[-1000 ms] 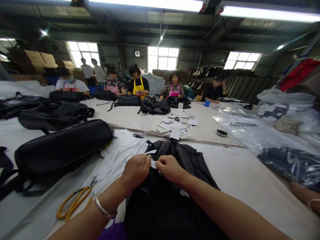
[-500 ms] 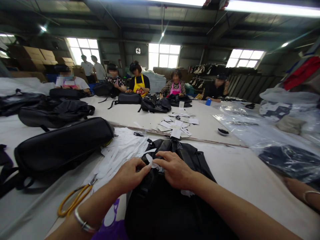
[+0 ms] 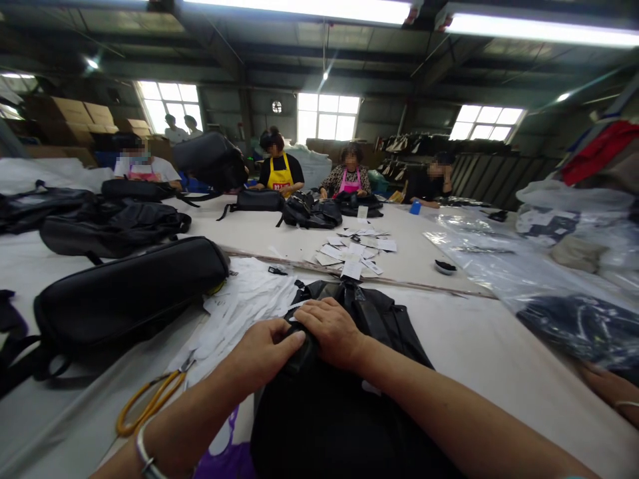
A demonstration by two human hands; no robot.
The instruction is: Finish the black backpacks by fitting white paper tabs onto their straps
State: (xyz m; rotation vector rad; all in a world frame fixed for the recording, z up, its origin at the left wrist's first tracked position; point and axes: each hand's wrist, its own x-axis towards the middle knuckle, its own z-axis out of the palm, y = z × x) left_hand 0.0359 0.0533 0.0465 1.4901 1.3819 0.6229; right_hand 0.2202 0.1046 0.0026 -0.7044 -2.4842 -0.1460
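A black backpack (image 3: 344, 426) lies in front of me on the table. My left hand (image 3: 262, 352) is closed on a black strap (image 3: 301, 356) at the bag's upper left, thumb on top. Just beside it, my right hand (image 3: 333, 332) has its fingers curled over the same strap. A small white strip (image 3: 295, 307) peeks out by the right fingertips; the rest is covered. Under my right forearm, another white scrap (image 3: 370, 387) shows on the bag. Yellow-handled scissors (image 3: 150, 402) lie left of my left forearm.
White paper strips (image 3: 244, 293) are heaped beyond my left hand, next to another black bag (image 3: 132, 283). Tags (image 3: 354, 249) and a small dish (image 3: 445, 267) lie farther back. A co-worker's hand (image 3: 606, 389) is at right, near plastic-wrapped goods (image 3: 579, 326). Other workers sit opposite.
My right hand has moved slightly left and curled down over the strap. The white piece between my hands is now mostly hidden. Across the table, a black bag has been lifted.
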